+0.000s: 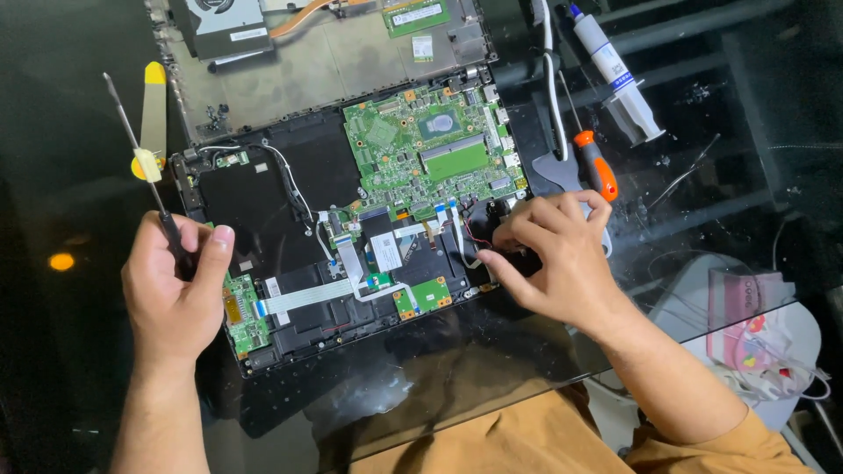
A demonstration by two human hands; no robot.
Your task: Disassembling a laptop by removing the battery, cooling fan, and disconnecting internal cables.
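Note:
An opened laptop base (pixel 263 211) lies on a dark glass table, its green motherboard (pixel 430 149) at the upper right. My left hand (pixel 176 285) grips a thin black screwdriver (pixel 136 140) that points up and away, beside a small green board (pixel 246 316) at the laptop's left edge. At the laptop's right edge, my right hand (pixel 558 254) has its fingertips down near red and black wires (pixel 474 237). Whether it pinches anything is hidden. White ribbon cables (pixel 303 297) cross the lower part.
The removed bottom cover (pixel 325 61) with a fan (pixel 219 22) lies behind the laptop. An orange-handled screwdriver (pixel 595 162), a grey pry tool (pixel 553 171), a syringe of paste (pixel 615 75) and a yellow pry tool (pixel 151 114) lie around it. A pink pouch (pixel 746 320) is under the glass at right.

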